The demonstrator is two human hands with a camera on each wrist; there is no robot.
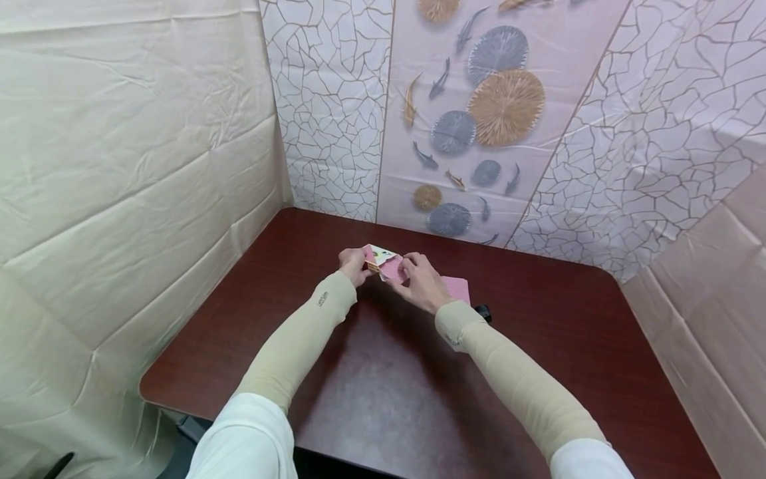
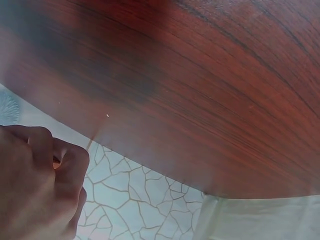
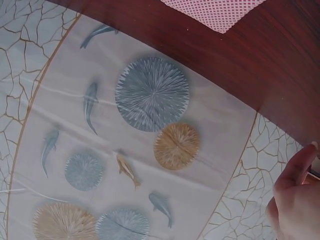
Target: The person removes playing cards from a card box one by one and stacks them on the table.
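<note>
Over the far middle of the table, my left hand (image 1: pixel 354 266) grips a small bundle of playing cards (image 1: pixel 382 253). A white face with coloured marks shows on top, and yellowish edges show beside the fingers. My right hand (image 1: pixel 423 283) pinches a pink-patterned playing card (image 1: pixel 391 269) against the bundle's right side. Fingers partly cover both. In the left wrist view the left hand (image 2: pixel 40 185) appears with bent knuckles, its hold out of sight. Only part of the right hand (image 3: pixel 297 195) enters the right wrist view.
A pink-patterned flat piece (image 1: pixel 457 289), possibly more cards, lies on the dark red table (image 1: pixel 371 386) beyond the right wrist. Close to it is a small black object (image 1: pixel 483 311). A patterned wall covering (image 1: pixel 335 120) borders the table's far edge.
</note>
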